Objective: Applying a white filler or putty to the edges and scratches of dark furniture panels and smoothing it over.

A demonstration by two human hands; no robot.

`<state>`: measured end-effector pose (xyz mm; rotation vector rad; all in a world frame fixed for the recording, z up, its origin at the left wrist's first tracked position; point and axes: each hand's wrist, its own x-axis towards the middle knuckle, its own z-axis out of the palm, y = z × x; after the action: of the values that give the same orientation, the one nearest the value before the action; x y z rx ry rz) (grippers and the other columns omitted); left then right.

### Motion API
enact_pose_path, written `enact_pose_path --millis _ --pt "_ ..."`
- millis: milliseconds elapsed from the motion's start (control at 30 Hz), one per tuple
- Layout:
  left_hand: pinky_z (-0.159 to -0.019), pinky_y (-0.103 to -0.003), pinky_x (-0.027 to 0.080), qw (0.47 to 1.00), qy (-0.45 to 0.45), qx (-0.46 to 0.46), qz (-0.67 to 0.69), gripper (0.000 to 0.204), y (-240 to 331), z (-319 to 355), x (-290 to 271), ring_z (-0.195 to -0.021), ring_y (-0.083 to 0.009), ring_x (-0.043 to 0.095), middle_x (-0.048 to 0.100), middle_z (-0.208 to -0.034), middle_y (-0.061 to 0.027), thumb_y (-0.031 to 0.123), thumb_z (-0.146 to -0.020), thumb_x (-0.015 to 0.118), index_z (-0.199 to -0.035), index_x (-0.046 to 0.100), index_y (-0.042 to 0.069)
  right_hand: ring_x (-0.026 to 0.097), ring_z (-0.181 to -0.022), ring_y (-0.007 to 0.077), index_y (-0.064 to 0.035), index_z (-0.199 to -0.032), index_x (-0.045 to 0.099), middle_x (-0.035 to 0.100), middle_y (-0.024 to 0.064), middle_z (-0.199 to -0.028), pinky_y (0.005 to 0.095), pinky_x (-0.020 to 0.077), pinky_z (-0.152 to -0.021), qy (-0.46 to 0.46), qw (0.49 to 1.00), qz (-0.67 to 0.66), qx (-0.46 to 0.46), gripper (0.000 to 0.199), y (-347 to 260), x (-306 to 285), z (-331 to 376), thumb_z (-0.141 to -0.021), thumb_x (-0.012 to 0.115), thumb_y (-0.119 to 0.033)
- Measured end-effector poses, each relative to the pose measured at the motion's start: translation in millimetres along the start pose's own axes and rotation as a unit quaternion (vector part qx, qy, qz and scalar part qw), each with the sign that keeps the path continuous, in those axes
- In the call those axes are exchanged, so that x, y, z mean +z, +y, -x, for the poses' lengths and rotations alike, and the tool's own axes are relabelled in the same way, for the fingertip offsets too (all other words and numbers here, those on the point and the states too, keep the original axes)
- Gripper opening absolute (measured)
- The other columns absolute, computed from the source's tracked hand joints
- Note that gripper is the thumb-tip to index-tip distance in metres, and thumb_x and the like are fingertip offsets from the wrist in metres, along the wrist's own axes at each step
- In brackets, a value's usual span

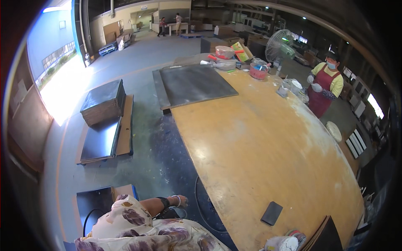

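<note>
My left arm reaches to the right from a floral sleeve, with a dark band and a pale bracelet at the wrist. My left hand (183,201) is beside the left edge of the large tan table (251,146), over the dark floor. Its fingers are too small and indistinct to make out. My right hand does not show. Across the table, near its front edge, lies a small dark rectangular block (271,213). By it stand a white container (282,243) and dark sheets (324,236) leaning at the lower right. A large dark panel (197,85) lies at the table's far left end.
Stacked dark panels (102,102) rest on boards on the floor to the left; another stack (94,205) lies nearer. Tubs (258,71) and a fan (280,46) stand at the far end. A person in a red apron (324,85) stands beyond the table's right side.
</note>
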<state>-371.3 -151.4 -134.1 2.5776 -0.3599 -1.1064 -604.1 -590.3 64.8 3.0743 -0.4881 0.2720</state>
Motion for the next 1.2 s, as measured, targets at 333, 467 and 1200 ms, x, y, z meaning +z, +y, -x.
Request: enact_pose_path --millis 333,467,1200 --pt "-0.091 -0.039 0.040 0.996 0.003 -0.030 0.082 0.042 -89 14 -24 -0.105 -0.0316 0.053 0.057 -0.112 -0.0151 0.035 -0.082 0.049 -0.110 0.057 0.005 0.057 -0.093 0.0316 0.0018 -0.101 0.058 0.059 0.0219 -0.100 0.0359 0.0452 -0.080 0.089 0.916 -0.379 0.095 0.031 -143 60 -42 -0.082 0.061 -0.023" --pt "-0.092 -0.038 0.039 0.982 0.046 -0.029 0.180 0.044 -141 41 -33 -0.107 -0.0306 0.051 0.057 -0.113 -0.0147 0.037 -0.082 0.049 -0.114 0.055 0.006 0.057 -0.092 0.0292 -0.0003 -0.101 0.057 0.058 0.0202 -0.100 0.0335 0.0449 -0.079 -0.232 0.893 -0.385 -0.024 0.031 -224 100 -69 -0.085 0.056 -0.026" --pt "-0.089 -0.037 0.041 0.825 0.080 -0.145 0.540 0.068 -262 203 -50 -0.102 -0.0324 0.054 0.054 -0.115 -0.0203 0.058 -0.081 0.046 -0.113 0.054 -0.002 0.054 -0.075 0.0106 -0.0045 -0.111 0.058 0.062 0.0044 -0.090 0.0260 0.0446 -0.065 -0.801 0.540 -0.138 -0.218 0.055 -629 217 -198 -0.085 0.047 -0.052"
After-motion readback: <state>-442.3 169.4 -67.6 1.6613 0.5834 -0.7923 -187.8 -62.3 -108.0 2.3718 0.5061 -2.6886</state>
